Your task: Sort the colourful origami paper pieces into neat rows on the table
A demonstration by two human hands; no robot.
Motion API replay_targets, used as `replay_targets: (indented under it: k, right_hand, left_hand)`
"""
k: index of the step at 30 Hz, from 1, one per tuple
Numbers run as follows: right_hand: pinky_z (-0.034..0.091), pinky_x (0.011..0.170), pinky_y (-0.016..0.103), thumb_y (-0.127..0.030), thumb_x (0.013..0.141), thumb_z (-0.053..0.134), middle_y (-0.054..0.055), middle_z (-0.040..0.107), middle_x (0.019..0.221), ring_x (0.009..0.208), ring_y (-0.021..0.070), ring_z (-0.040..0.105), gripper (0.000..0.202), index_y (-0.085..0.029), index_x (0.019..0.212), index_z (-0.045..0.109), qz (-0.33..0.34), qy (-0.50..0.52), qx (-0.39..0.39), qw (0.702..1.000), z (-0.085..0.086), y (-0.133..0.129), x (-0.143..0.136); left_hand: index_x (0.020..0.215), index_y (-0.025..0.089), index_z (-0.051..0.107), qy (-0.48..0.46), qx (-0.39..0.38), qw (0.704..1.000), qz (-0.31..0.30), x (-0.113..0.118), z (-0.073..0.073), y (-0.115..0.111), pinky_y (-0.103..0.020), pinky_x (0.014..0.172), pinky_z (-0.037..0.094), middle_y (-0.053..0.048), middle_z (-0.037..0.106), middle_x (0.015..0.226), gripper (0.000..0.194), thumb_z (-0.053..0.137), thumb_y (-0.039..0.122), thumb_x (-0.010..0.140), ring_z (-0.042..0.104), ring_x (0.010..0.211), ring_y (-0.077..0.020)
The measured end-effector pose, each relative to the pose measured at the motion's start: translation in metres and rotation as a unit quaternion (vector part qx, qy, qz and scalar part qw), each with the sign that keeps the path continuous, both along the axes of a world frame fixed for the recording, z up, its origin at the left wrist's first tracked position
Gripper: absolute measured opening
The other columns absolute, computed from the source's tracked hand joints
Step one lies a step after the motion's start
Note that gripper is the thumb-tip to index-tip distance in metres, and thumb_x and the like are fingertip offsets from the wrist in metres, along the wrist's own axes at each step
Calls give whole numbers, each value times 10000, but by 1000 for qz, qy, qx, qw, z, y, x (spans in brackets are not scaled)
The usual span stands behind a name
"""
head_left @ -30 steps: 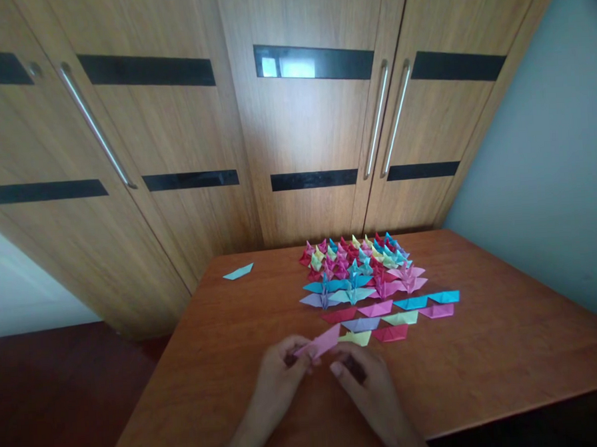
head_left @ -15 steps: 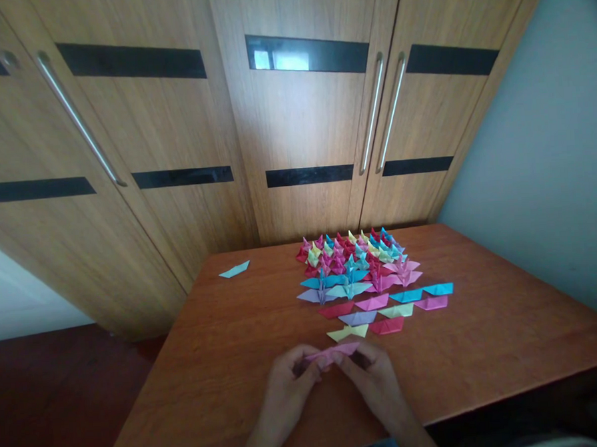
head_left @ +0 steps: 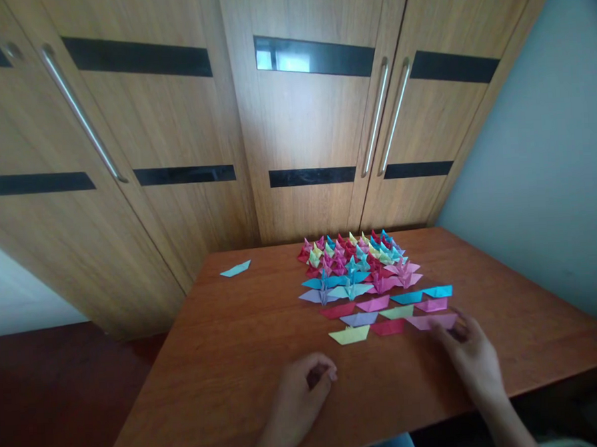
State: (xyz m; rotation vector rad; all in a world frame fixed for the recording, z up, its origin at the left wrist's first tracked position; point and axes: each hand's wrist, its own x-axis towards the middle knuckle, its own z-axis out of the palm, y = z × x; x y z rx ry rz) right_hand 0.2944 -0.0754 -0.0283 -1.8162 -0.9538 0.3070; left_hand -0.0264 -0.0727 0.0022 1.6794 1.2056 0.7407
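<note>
My right hand (head_left: pixel 469 353) has its thumb and fingers on the right end of a pink folded paper piece (head_left: pixel 424 321), at the right end of the nearest row. Close to it in that row lie a red folded piece (head_left: pixel 388 327) and a pale yellow one (head_left: pixel 349 335). My left hand (head_left: pixel 307 386) hangs over the near part of the table, fingers curled to the thumb and nothing visible in them. Behind the front row are more flat folded pieces, such as a lavender one (head_left: pixel 359 320) and a light green one (head_left: pixel 397 313).
Finished-looking paper cranes (head_left: pixel 350 289) in many colours stand in close rows farther back on the wooden table (head_left: pixel 225 361). A single pale blue folded piece (head_left: pixel 235 269) lies at the far left. Behind the table rises a wooden wardrobe (head_left: pixel 303 126); a wall (head_left: pixel 541 191) is at right.
My hands have parted. The right one has carried the pink folded paper from between both hands to the right end of the front row; the left has let go and curled.
</note>
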Motion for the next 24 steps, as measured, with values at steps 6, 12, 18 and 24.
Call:
replay_targets:
  k: [6,12,18,24]
  right_hand:
    - [464,724,404,-579,764,469,107,654,970,881,304,621,580,-217,1211,545,24,-223,-205,953,-16,-3,51]
    - [449,780,412,-574,803,429,129,586,1018,957,299,563,558,-185,1194,519,25,-328,-165,930,-23,4,42]
    - [451,759,369,-519,824,445,86,598,926,853,253,569,425,-206,1084,569,75,-324,-140,933,-21,8,38]
    - [449,740,346,-500,822,456,64,618,915,818,230,580,352,-229,977,617,86,-313,-120,938,-19,8,36]
  left_hand:
    - [769,191,654,32,18,999,-3,1,-2,-1,-206,610,373,7,646,713,156,499,196,787,567,675,-140]
    - [785,205,659,58,40,997,-9,2,-2,-1,-212,626,374,5,664,744,167,493,204,795,578,690,-143]
    - [788,210,661,75,41,996,-11,3,3,-3,-213,618,372,4,662,738,179,483,215,805,576,685,-144]
    - [791,209,656,78,46,996,-11,2,3,-4,-212,619,371,7,650,725,176,481,225,812,569,675,-139]
